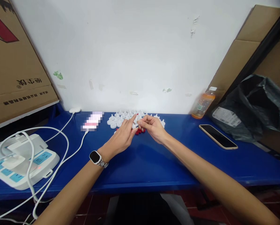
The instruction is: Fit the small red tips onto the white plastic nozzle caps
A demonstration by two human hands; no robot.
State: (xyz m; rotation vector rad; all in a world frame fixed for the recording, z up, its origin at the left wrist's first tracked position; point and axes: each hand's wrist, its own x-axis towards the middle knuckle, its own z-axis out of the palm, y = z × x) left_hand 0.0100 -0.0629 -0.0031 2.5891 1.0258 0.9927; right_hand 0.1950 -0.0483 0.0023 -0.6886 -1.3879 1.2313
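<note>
My left hand (pixel 124 135) is closed around a white nozzle cap (pixel 134 126), held between thumb and fingers just above the table. Beside it, my right hand (pixel 154 127) is in a pinch, its fingertips close to that cap. What the right fingertips hold is too small and covered to make out. Below the hands lies a small heap of shiny red tips (pixel 140 131). Behind and around them stand many white nozzle caps (pixel 113 125), most with the spout upward; the hands hide some. A red bit shows by my left fingertips.
The blue table (pixel 154 168) meets a white wall. At left are a power strip (pixel 40 168) with looping white cables and a blurred lit screen (pixel 92 121). To the right are a phone (pixel 217 136), a bottle of orange drink (pixel 203 104) and a dark plastic bag (pixel 250 106). Cardboard flanks both sides.
</note>
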